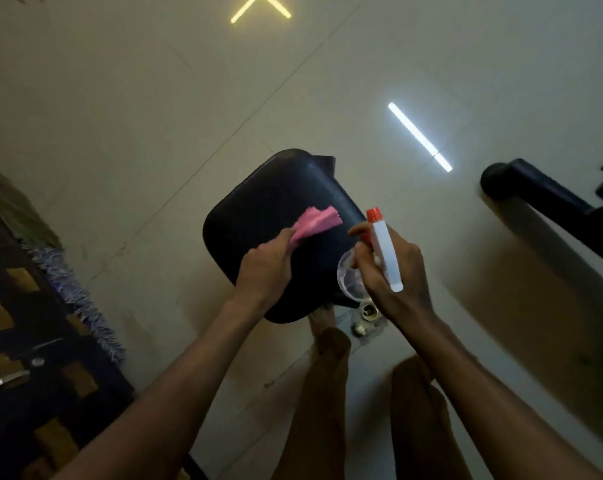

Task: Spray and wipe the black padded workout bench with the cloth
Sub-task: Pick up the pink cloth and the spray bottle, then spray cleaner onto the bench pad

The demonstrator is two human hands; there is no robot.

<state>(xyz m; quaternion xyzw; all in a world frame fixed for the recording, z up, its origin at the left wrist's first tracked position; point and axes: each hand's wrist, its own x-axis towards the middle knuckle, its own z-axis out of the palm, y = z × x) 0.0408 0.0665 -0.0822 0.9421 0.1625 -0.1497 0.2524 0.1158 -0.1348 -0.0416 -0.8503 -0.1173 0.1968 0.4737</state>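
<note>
The black padded bench (255,206) stands on the pale tiled floor at mid-frame, seen from above. My left hand (267,270) rests over its near half and grips a pink cloth (315,221), whose loose end lies on the pad. Over the bench's right edge, my right hand (392,271) holds a spray bottle (383,247) with a white body and a red nozzle, the nozzle pointing away from me. A clear round part of the bottle shows under my fingers.
A dark patterned rug (26,323) with a fringed edge lies at the left, with metal tools on it. A black bar of gym equipment (549,199) sticks in from the right. Ceiling lights reflect on the floor. My legs and a foot show below the bench.
</note>
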